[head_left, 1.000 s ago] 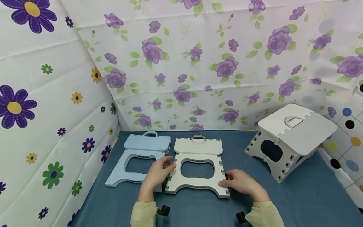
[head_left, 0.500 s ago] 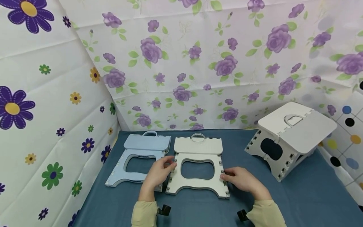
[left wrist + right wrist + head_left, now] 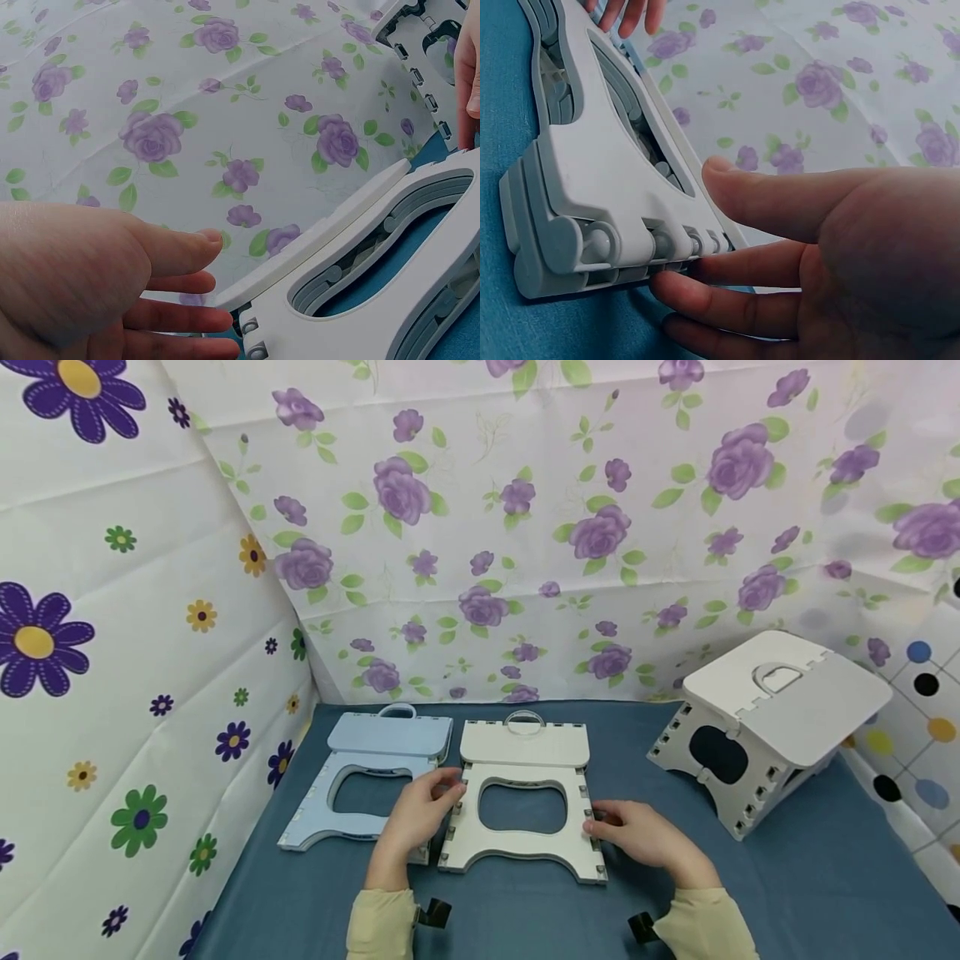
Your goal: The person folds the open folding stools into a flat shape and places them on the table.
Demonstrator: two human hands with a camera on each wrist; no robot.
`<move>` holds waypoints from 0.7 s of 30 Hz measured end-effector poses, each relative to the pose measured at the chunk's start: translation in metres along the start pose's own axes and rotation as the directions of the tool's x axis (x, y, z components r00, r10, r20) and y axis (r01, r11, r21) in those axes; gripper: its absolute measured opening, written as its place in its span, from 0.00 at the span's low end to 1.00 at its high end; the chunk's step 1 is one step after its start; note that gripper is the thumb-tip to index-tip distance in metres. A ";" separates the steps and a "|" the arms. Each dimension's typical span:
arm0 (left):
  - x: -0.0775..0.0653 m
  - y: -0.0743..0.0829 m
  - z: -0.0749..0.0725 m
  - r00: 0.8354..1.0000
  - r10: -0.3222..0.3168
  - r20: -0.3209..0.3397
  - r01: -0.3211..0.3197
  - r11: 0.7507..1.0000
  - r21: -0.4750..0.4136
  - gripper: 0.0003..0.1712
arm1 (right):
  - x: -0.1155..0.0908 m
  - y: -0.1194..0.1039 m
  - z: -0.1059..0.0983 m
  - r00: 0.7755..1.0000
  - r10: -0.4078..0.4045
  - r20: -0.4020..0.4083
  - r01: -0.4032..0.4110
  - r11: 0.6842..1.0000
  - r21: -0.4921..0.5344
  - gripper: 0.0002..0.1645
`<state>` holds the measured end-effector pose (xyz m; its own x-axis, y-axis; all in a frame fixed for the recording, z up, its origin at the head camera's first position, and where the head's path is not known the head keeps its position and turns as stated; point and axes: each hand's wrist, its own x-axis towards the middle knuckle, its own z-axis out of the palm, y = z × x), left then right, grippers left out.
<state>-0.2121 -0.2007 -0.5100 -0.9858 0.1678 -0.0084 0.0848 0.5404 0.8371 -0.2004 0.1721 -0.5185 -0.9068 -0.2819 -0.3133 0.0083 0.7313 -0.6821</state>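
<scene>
A folded white step stool (image 3: 525, 752) with a carry handle lies flat between my two hands. My left hand (image 3: 416, 814) is at its left edge, the fingertips beside the hinged rim; in the left wrist view the fingers (image 3: 180, 315) are fairly straight and hold nothing. On the other side, my right hand (image 3: 641, 839) has its thumb by the right edge. The right wrist view shows those fingers (image 3: 727, 300) loosely extended against or just beside the hinge knobs, the thumb raised off the surface. A folded light-blue step stool (image 3: 390, 737) lies to the left, partly behind my left hand.
An unfolded grey-white step stool (image 3: 832, 702) stands at the right on the blue tablecloth (image 3: 525, 918). Flower-printed sheets (image 3: 480, 527) hang behind and to the left of the table. A dotted sheet (image 3: 926, 785) hangs on the right.
The right hand has shifted slightly away from me along the stool's edge, and its thumb has drawn back from the top surface. The left hand and the stools have stayed nearly still.
</scene>
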 end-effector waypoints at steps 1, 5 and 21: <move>0.000 0.000 0.000 1.000 0.001 -0.003 -0.001 1.000 -0.001 0.25 | 0.000 0.000 0.000 1.000 0.000 0.000 0.000 1.000 -0.001 0.41; 0.000 0.000 -0.001 1.000 0.007 -0.007 -0.007 1.000 -0.008 0.25 | -0.001 -0.001 0.000 1.000 0.008 -0.003 -0.008 1.000 -0.002 0.41; 0.000 0.004 -0.002 0.999 0.030 -0.017 -0.030 0.999 -0.018 0.25 | -0.021 -0.006 -0.022 0.985 -0.121 -0.123 0.126 0.991 0.035 0.38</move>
<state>-0.2118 -0.2001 -0.5056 -0.9851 0.1699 0.0259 0.1119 0.5200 0.8468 -0.1906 0.1876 -0.4937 -0.9461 -0.2895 -0.1449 -0.0910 0.6674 -0.7391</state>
